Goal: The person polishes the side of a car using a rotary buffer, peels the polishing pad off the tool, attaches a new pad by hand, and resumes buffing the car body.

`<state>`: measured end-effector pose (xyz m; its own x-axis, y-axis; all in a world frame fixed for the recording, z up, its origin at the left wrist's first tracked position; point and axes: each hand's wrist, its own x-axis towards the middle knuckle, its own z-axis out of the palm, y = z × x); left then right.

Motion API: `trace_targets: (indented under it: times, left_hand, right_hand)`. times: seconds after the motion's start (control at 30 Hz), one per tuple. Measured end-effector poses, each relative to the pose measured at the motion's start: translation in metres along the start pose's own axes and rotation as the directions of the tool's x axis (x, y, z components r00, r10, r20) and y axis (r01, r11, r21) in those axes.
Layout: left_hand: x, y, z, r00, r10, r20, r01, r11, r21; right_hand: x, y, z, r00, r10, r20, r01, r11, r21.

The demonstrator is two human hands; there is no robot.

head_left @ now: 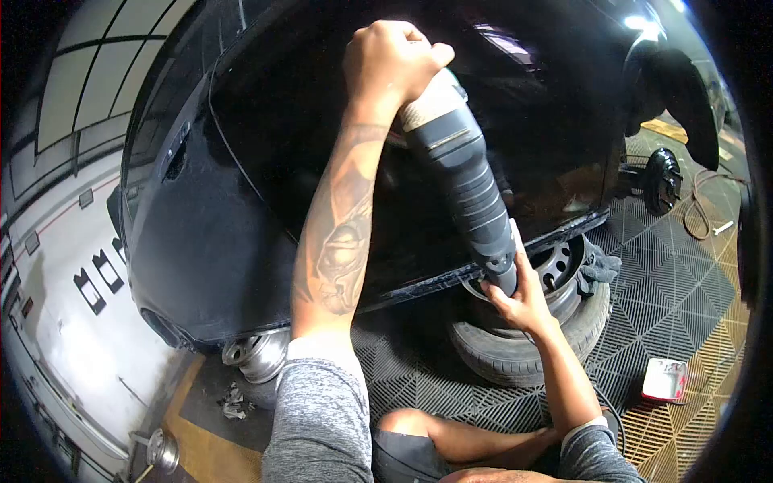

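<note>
A black power tool (473,187) with a pale front end is held at a slant against the dark side panel of a car (322,169). My left hand (394,64) is closed over the tool's upper front end, fingers curled. Lower down, my right hand (519,298) wraps round the rear end of the tool's body. The tool's working face is hidden behind its front end and my left hand. Below the car's sill, near my right hand, lies a tire with a steel rim (515,362).
A dark cloth or glove (600,266) rests on the tire. On the grid floor (644,298) are a red and white container (665,380) and a cable. The car's bare hub (663,181) sticks out at right. A silver wheel (262,354) stands under the car at left.
</note>
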<state>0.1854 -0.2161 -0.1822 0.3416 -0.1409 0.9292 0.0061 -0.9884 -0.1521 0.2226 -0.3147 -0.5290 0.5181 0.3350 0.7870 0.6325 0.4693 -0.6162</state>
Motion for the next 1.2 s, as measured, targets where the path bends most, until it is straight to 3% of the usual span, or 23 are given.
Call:
trace_targets:
  times: [0.1,0.2,0.4,0.57,0.67,0.73,0.83,0.9,0.93,0.97,1.07,1.2]
  left_hand:
    - [-0.014,-0.04,-0.029,0.998,-0.027,-0.064,0.027,1.0,-0.008]
    - [-0.028,-0.076,-0.065,0.993,-0.06,-0.102,0.062,0.998,0.021]
    - [-0.051,-0.154,-0.132,0.983,-0.109,-0.146,0.121,0.99,0.078]
    - [-0.078,-0.205,-0.178,0.969,-0.17,-0.179,0.184,0.981,0.066]
    - [-0.092,-0.214,-0.188,0.954,-0.236,-0.186,0.249,0.967,0.05]
    - [-0.095,-0.213,-0.186,0.95,-0.248,-0.189,0.258,0.966,0.031]
    - [-0.095,-0.203,-0.176,0.962,-0.226,-0.154,0.238,0.97,0.06]
    - [-0.089,-0.19,-0.166,0.951,-0.272,-0.146,0.282,0.958,0.052]
    - [-0.085,-0.18,-0.159,0.957,-0.258,-0.131,0.266,0.963,0.048]
    - [-0.081,-0.171,-0.152,0.962,-0.244,-0.118,0.251,0.967,0.046]
    - [-0.072,-0.138,-0.129,0.979,-0.186,-0.084,0.191,0.98,0.056]
    - [-0.054,-0.103,-0.099,0.991,-0.117,-0.064,0.121,0.99,0.07]
  right_hand:
    - [0.007,-0.008,0.025,0.997,-0.041,0.061,0.044,0.998,-0.054]
    - [0.016,-0.016,0.053,0.986,0.031,0.167,-0.035,0.999,0.02]
    - [0.037,-0.021,0.121,0.96,-0.066,0.271,0.068,0.998,0.002]
    - [0.047,-0.031,0.162,0.932,-0.039,0.362,0.049,0.999,-0.019]
    - [0.045,-0.026,0.173,0.922,-0.106,0.373,0.098,0.994,0.04]
    - [0.039,-0.026,0.173,0.922,-0.096,0.374,0.088,0.995,0.04]
    - [0.023,-0.021,0.166,0.946,-0.192,0.26,0.2,0.98,-0.007]
    - [0.014,-0.022,0.15,0.951,-0.113,0.288,0.186,0.953,-0.239]
    - [0.011,-0.033,0.14,0.939,0.031,0.341,0.067,0.96,-0.271]
    - [0.008,-0.028,0.134,0.946,0.039,0.322,0.056,0.959,-0.279]
    - [0.0,-0.019,0.116,0.967,-0.183,0.178,0.218,0.956,-0.198]
    - [-0.001,-0.023,0.079,0.983,-0.082,0.163,0.107,0.983,-0.151]
